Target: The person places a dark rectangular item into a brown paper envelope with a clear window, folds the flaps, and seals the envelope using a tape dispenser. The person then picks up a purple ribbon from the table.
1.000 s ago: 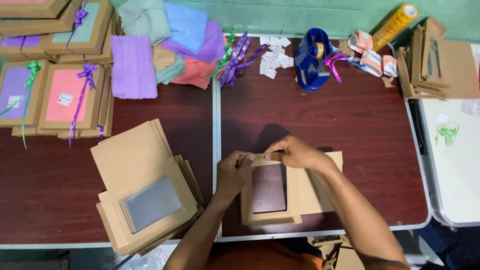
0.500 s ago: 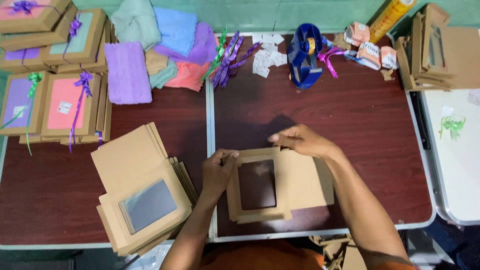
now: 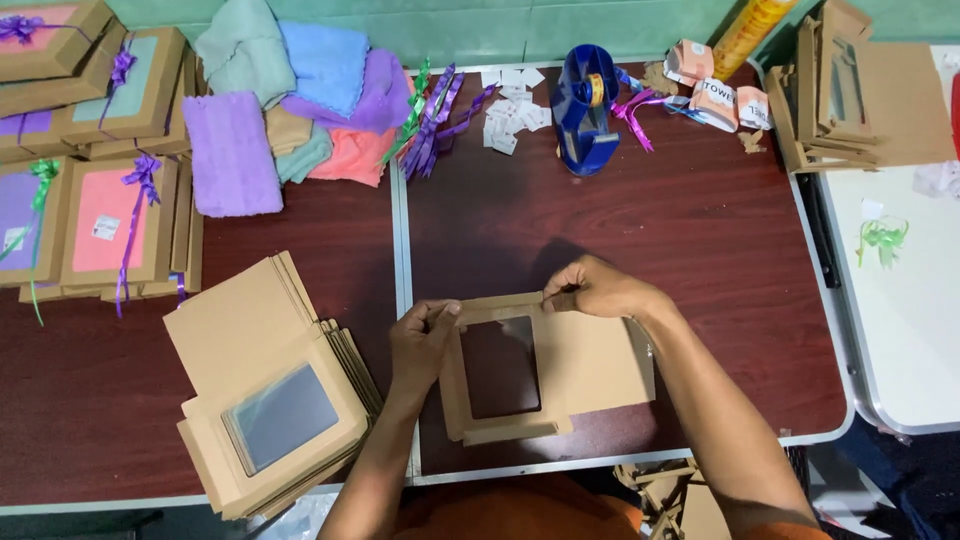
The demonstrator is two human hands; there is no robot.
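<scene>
Dark table (image 3: 700, 240) under flat boxes (image 3: 270, 390)

- Blue tape dispenser (image 3: 583, 108) at table's far edge
- Folded towels (image 3: 290, 100), pastel, far left
- Flat window-box stack (image 3: 270, 400), near left
- Purple ribbons (image 3: 435, 125) btwn towels & dispenser

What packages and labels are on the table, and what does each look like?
Flat brown window box: table middle, held by both hands.
Brown window-box stack: lower left.
Ribboned boxes: far left, pink and purple inserts.
White tags: top centre, small squares.
Wrapped packets: top right, white and orange.
</scene>
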